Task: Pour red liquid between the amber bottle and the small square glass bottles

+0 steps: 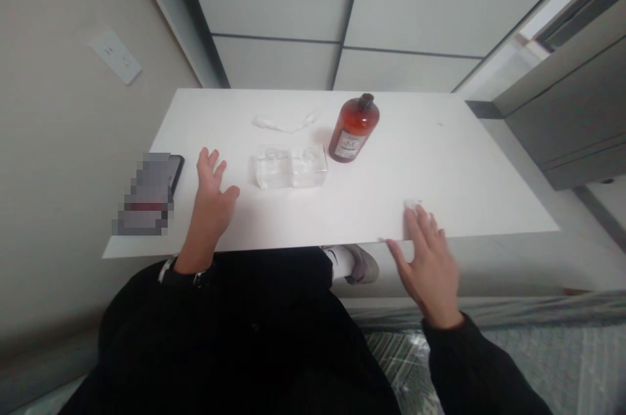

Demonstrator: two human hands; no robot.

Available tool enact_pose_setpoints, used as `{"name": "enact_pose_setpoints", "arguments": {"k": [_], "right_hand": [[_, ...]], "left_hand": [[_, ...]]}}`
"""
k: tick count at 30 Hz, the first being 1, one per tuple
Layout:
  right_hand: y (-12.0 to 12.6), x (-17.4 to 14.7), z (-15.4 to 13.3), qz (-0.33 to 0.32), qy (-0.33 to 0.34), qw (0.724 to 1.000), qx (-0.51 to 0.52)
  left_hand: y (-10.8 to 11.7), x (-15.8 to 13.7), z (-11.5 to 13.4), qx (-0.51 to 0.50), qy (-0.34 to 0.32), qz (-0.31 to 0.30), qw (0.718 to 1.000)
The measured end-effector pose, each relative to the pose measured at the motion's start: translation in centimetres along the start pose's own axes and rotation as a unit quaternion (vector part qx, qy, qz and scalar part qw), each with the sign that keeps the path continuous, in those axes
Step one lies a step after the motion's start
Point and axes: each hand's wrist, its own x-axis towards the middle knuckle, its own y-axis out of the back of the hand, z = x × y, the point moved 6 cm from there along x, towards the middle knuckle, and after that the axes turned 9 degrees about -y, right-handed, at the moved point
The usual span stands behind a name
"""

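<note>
While one bottle [355,126] stands, left hand [214,196] spreads empty; right hand [431,261] touches one pale piece [411,204], grip unclear.

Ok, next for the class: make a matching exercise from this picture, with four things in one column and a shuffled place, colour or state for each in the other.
1. labelled bottle
2. two-compartment container
3. left hand
4. right hand

A. fingertips at a small clear piece, near the tabletop's front edge
B. transparent
C. reddish-brown
D. empty, fingers spread

Pairs: 1-C, 2-B, 3-D, 4-A
</note>
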Motion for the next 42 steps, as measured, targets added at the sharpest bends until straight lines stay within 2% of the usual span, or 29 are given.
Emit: {"name": "enact_pose_setpoints", "arguments": {"k": [2, 4, 7, 8, 10, 12, 14, 16, 18, 21, 23, 26, 28, 30, 34, 36, 38, 40, 42], "right_hand": [[-1.3, -0.9, -5.8, -0.026, 0.063, 0.997, 0.047], [-2.6, -2.3, -12.5, -0.089, 0.134, 0.982, 0.095], [-3.3, -4.6, -21.3, -0.165, 0.262, 0.935, 0.172], [-3.2, -5.0, -23.1, -0.175, 0.290, 0.922, 0.188], [-3.2, -4.9, -24.2, -0.189, 0.313, 0.909, 0.201], [-3.3, -3.5, -22.1, -0.190, 0.304, 0.914, 0.188], [-3.3, -0.9, -17.4, -0.171, 0.259, 0.939, 0.150], [-3.1, 2.5, -10.8, -0.140, 0.184, 0.969, 0.089], [-2.5, 6.0, -3.3, -0.118, 0.081, 0.989, 0.023], [-1.6, 9.8, 5.9, -0.110, -0.046, 0.991, -0.059], [-1.3, 10.9, 9.2, -0.109, -0.087, 0.987, -0.078], [-1.5, 11.0, 9.8, -0.097, -0.115, 0.986, -0.070], [-1.8, 9.9, 7.7, -0.082, -0.117, 0.988, -0.057], [-2.2, 7.9, 3.6, -0.077, -0.081, 0.993, -0.032], [-2.6, 1.7, -8.8, -0.123, 0.054, 0.989, 0.055], [-2.4, -1.5, -15.4, -0.165, 0.154, 0.968, 0.109], [-2.1, -3.7, -20.0, -0.192, 0.219, 0.943, 0.162], [-1.8, -4.4, -21.6, -0.203, 0.235, 0.933, 0.182], [-1.7, -4.1, -20.3, -0.202, 0.235, 0.935, 0.175]], "left_hand": [[0.0, 0.1, 0.3, -0.001, 0.000, 0.007, 1.000], [0.3, 0.3, 0.8, -0.002, -0.006, 0.019, 1.000], [1.2, 0.8, 1.9, -0.009, -0.031, 0.052, 0.998], [1.7, 0.9, 2.3, -0.013, -0.043, 0.068, 0.997], [2.6, 1.2, 2.8, -0.020, -0.064, 0.106, 0.992], [3.2, 1.4, 2.9, -0.022, -0.072, 0.134, 0.988], [3.3, 1.4, 2.6, -0.020, -0.066, 0.138, 0.988], [3.1, 1.5, 2.4, -0.016, -0.065, 0.130, 0.989], [2.8, 1.4, 2.3, -0.011, -0.068, 0.122, 0.990], [2.6, 1.3, 2.3, -0.007, -0.074, 0.119, 0.990], [2.5, 1.3, 2.3, -0.003, -0.075, 0.114, 0.991], [2.2, 1.2, 2.4, 0.005, -0.077, 0.106, 0.991], [2.0, 1.2, 2.5, 0.008, -0.075, 0.104, 0.992], [1.9, 1.2, 2.5, 0.015, -0.070, 0.106, 0.992], [1.8, 1.3, 2.6, 0.030, -0.071, 0.111, 0.991], [1.9, 1.2, 2.8, 0.034, -0.073, 0.111, 0.991], [2.0, 1.2, 2.9, 0.038, -0.073, 0.111, 0.990], [2.2, 1.2, 3.0, 0.040, -0.072, 0.112, 0.990], [2.5, 1.1, 3.1, 0.040, -0.070, 0.116, 0.990]]}}
